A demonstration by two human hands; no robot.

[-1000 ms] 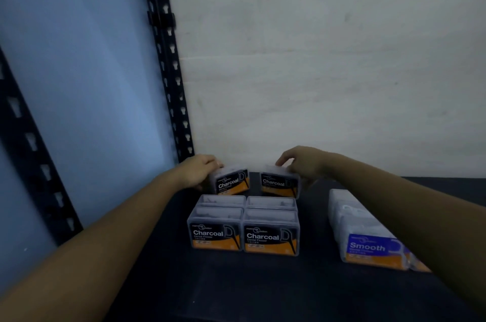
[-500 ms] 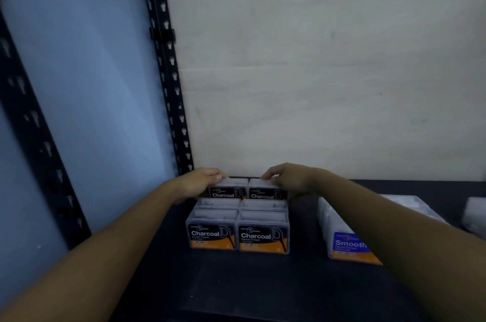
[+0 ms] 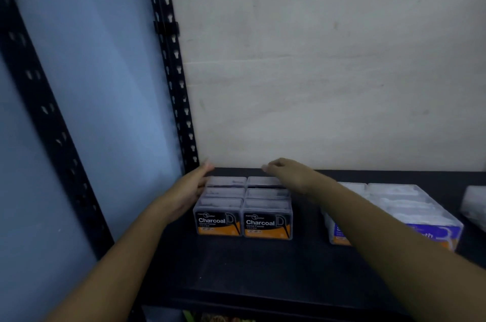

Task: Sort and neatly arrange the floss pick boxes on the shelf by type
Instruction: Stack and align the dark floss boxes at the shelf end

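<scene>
A dark slotted front post [image 3: 50, 122] is standing far out to the left of the left hand, and a blue wall panel [image 3: 105, 85] is showing beyond it. A second slotted post [image 3: 173, 80] is rising just behind the left hand [image 3: 193, 186]. That hand is lying wide, fingers straight and together, flat along the left side of the Charcoal floss pick boxes [image 3: 267, 223], with its fingertips reaching the back row.

The Charcoal boxes are sitting between the 2 hands on the black shelf [image 3: 263, 269], packed edge to edge, 2 across and 3 deep. Each box is lying with its long axis running left to right, and the black and orange labels of the front 2 are facing the person. The rows are running back toward the pale back wall [image 3: 315, 85].

The right hand [image 3: 288, 174] is hanging over the back right corner of this block, fingers loose and gently bent, gripping nothing. Whether it is touching the lid below cannot be told.

Past the right forearm, to its right, the Smooth floss pick boxes [image 3: 399, 203] are sitting in a tight group of their own, well apart from the Charcoal block. Their purple and orange labels are pointing toward the person, and the forearm is covering part of them. Further right, at the edge of view, a blurred clear box [image 3: 474, 206] is lying apart from that group.
</scene>
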